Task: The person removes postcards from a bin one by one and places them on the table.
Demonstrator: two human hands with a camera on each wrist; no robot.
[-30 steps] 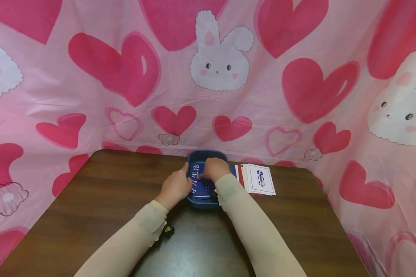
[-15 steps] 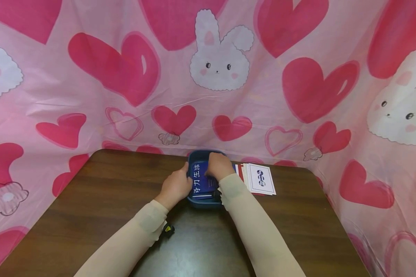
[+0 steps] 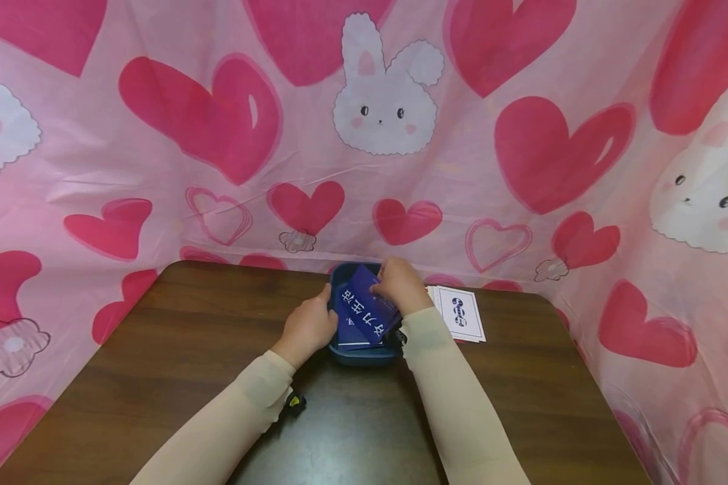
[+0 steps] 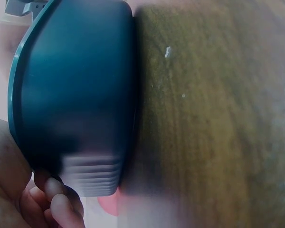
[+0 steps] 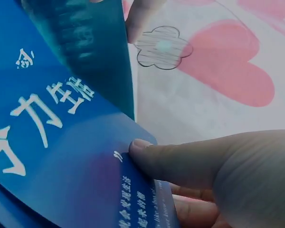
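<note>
My right hand (image 3: 400, 286) pinches the blue card (image 3: 364, 311), tilted, its lower end inside the blue bin (image 3: 364, 356). My left hand (image 3: 308, 327) grips the bin's left wall; the bin stands on the table (image 3: 158, 350).

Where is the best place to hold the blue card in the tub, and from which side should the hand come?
Probably the raised far-right edge of the blue card, from the right. It lies tilted in the blue tub, that edge lifted off the rim, so fingers fit under it. The right hand already pinches there; the left hand holds the tub's left wall.
</note>
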